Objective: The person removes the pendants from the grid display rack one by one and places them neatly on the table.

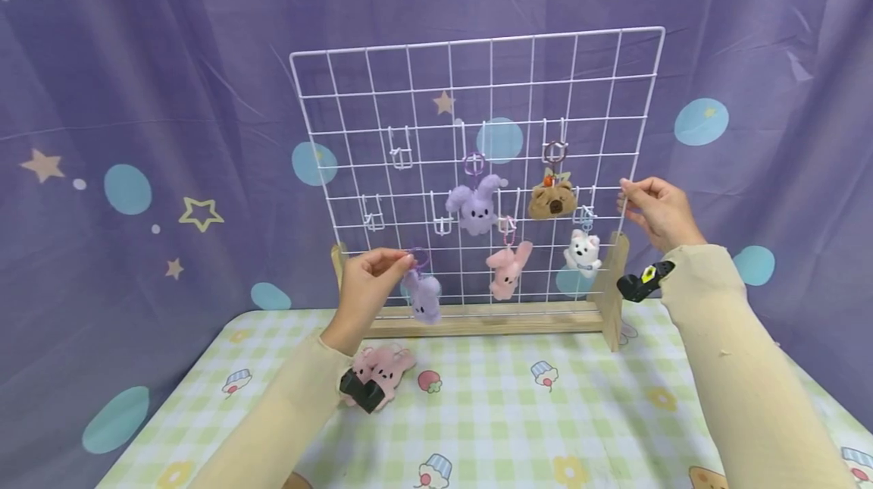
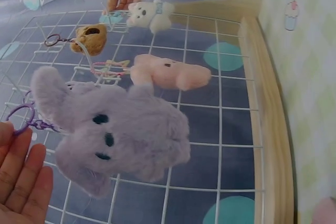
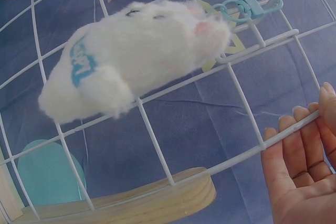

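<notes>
My left hand (image 1: 368,280) pinches the purple ring (image 2: 21,106) of a fluffy lilac bunny keychain (image 1: 426,305), which hangs in front of the lower left of a white wire grid (image 1: 491,40). The right hand (image 1: 660,212) holds the grid's right edge, thumb and fingers around the wire. On the grid's hooks hang another lilac bunny (image 1: 477,210), a pink bunny (image 1: 506,277), a brown bear head (image 1: 552,202) and a white plush animal (image 1: 583,252) with a light blue clasp (image 3: 257,4).
A wooden stand (image 1: 477,327) bears the grid. White hooks (image 1: 402,161) jut from its left part. Pink bunny plushes (image 1: 390,369) lie on the checked tablecloth (image 1: 491,398), partly behind the left forearm. A purple curtain (image 1: 204,95) hangs behind.
</notes>
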`<state>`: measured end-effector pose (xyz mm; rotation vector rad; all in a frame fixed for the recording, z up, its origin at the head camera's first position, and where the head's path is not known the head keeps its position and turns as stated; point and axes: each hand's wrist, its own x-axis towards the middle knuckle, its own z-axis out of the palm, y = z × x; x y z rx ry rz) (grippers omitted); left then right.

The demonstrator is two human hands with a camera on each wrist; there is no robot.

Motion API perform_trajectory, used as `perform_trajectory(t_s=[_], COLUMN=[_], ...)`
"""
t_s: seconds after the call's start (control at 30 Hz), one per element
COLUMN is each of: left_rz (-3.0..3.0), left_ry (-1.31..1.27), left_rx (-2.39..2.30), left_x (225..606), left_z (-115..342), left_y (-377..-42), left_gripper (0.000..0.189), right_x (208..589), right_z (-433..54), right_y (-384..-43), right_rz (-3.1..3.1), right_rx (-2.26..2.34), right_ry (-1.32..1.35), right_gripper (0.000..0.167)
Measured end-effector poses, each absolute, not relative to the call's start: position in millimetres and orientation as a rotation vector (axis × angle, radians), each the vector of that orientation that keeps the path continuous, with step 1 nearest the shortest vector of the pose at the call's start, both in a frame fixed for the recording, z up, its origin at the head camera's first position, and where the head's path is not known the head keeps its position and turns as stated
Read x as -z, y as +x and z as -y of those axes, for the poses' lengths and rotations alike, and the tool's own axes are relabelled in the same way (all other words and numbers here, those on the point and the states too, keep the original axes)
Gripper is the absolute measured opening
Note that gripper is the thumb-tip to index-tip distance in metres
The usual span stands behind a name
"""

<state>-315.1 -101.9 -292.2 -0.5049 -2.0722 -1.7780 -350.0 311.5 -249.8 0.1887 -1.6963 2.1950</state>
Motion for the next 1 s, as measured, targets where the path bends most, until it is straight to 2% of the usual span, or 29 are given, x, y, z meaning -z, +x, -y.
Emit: perform_trajectory(t_s=[0.4, 1.0], left_rz=[2.051, 2.175], left_ry=[-0.526, -0.408], left_rx=[1.756, 1.771], left_x=[300, 349], left_z=[104, 131], left_y=[-307, -278], left_gripper=[0.014, 0.014], right_x=[252, 251], right_z=[-313, -313], right_y=[-351, -352], right_rz=[1.684, 1.687], right_rx=[-2.208, -2.200], right_ry=[0.203, 0.209], right_gripper=[0.016, 0.017])
